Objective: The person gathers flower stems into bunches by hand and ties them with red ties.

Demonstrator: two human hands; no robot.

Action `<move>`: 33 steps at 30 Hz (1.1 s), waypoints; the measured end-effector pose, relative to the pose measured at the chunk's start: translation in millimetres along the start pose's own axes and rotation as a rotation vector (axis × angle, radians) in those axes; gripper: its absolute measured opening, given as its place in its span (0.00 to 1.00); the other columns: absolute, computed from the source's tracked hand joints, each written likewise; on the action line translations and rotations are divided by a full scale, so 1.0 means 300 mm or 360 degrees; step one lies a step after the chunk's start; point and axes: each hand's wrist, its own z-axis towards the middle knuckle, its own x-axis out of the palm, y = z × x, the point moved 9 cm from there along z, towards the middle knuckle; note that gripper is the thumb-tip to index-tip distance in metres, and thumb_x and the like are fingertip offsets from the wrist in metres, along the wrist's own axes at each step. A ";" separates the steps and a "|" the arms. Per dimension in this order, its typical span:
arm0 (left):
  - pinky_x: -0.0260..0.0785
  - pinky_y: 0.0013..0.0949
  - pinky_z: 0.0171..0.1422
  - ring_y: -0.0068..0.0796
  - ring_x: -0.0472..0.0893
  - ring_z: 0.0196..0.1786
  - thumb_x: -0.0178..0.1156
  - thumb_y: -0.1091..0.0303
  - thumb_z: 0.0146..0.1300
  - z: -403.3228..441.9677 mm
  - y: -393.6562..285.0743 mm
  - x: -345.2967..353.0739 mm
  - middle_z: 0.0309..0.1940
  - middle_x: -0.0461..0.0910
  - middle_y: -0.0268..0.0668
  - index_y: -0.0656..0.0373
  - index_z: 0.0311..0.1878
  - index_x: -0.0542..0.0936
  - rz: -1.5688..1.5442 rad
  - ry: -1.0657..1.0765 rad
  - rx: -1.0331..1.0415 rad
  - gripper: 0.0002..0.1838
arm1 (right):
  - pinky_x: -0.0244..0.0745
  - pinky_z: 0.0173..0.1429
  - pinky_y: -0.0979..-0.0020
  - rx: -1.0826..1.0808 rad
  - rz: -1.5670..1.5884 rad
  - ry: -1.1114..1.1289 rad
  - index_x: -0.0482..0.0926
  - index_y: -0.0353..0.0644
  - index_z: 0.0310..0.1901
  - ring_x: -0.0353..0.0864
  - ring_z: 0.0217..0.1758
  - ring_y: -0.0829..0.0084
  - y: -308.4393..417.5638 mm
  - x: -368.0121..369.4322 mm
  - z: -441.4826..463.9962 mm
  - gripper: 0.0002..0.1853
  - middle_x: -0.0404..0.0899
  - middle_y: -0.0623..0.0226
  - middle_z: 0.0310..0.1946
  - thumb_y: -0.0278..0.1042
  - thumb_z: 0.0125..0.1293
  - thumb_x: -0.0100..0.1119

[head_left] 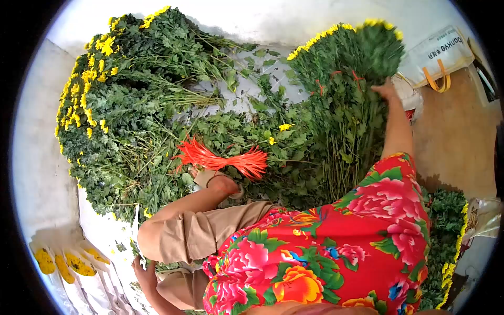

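Observation:
My right hand (387,90) is at the upper right, closed on the edge of a bundle of yellow chrysanthemums (379,56). That bundle is smeared by motion, and leaves hide part of the fingers. Beside it lie other tied chrysanthemum bundles (325,63), their stems running down the picture and red ties around them. My left hand (145,272) is at the lower left beside my knee, with bent fingers. A narrow white strip (137,226) runs down to it; what the fingers hold is unclear. A bunch of red ties (223,157) lies on the leaves near my foot.
A large heap of loose yellow chrysanthemums (121,94) fills the left side. Loose leaves lie on a pale sheet (247,68). A white bag with yellow handles (438,55) stands at the upper right. More flowers (443,247) are behind me. White-and-yellow packaging (79,265) lies lower left.

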 end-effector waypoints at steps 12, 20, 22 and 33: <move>0.69 0.37 0.65 0.37 0.74 0.64 0.63 0.71 0.64 -0.119 -0.153 -0.193 0.63 0.74 0.46 0.67 0.68 0.67 -0.0957 -0.0089 0.0153 0.30 | 0.62 0.69 0.42 -0.0198 -0.0784 -0.0513 0.69 0.41 0.69 0.66 0.67 0.44 0.333 0.083 -0.206 0.43 0.68 0.50 0.67 0.69 0.63 0.56; 0.69 0.42 0.66 0.45 0.77 0.63 0.63 0.64 0.65 -0.265 0.066 -0.161 0.60 0.77 0.47 0.63 0.63 0.74 -0.0315 -0.0258 -0.0110 0.25 | 0.69 0.66 0.56 -0.1607 -0.0309 0.0274 0.74 0.35 0.63 0.76 0.63 0.52 1.320 0.429 -0.410 0.34 0.77 0.46 0.59 0.56 0.65 0.60; 0.71 0.43 0.64 0.46 0.78 0.61 0.63 0.63 0.64 -0.311 0.120 -0.163 0.57 0.79 0.48 0.65 0.62 0.75 -0.0186 -0.0235 -0.0254 0.25 | 0.69 0.66 0.61 -0.1772 -0.0305 0.0545 0.75 0.38 0.62 0.77 0.62 0.57 1.603 0.443 -0.750 0.26 0.78 0.51 0.60 0.45 0.67 0.60; 0.73 0.40 0.58 0.46 0.83 0.53 0.62 0.67 0.61 -0.431 -0.017 -0.109 0.49 0.83 0.51 0.64 0.61 0.75 -0.0320 -0.0024 -0.0437 0.24 | 0.71 0.63 0.57 -0.2881 -0.0420 0.0912 0.77 0.36 0.58 0.77 0.57 0.50 2.088 0.966 -1.469 0.19 0.79 0.50 0.53 0.31 0.67 0.55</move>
